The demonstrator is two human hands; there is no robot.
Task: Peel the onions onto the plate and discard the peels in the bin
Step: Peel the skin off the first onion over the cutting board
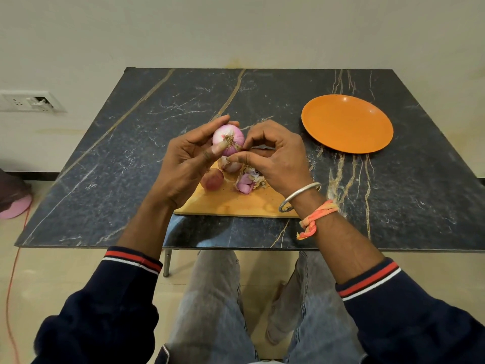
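Observation:
My left hand (189, 158) grips a pale pink, partly peeled onion (231, 136) above the wooden cutting board (236, 203), root end facing me. My right hand (273, 156) pinches at the onion's skin near the root with thumb and forefinger. On the board lie a brownish unpeeled onion (212, 179), another pale onion (231, 166) partly hidden under my hands, and a heap of purple and papery peels (248, 181). The orange plate (346, 123) sits bare at the right. No bin is in view.
The board lies on a dark marble table (131, 153) against a pale wall. A wall socket (29, 101) is at the left. A pink object (15, 206) and an orange cable (13, 271) lie on the floor at the left. My knees are under the table's near edge.

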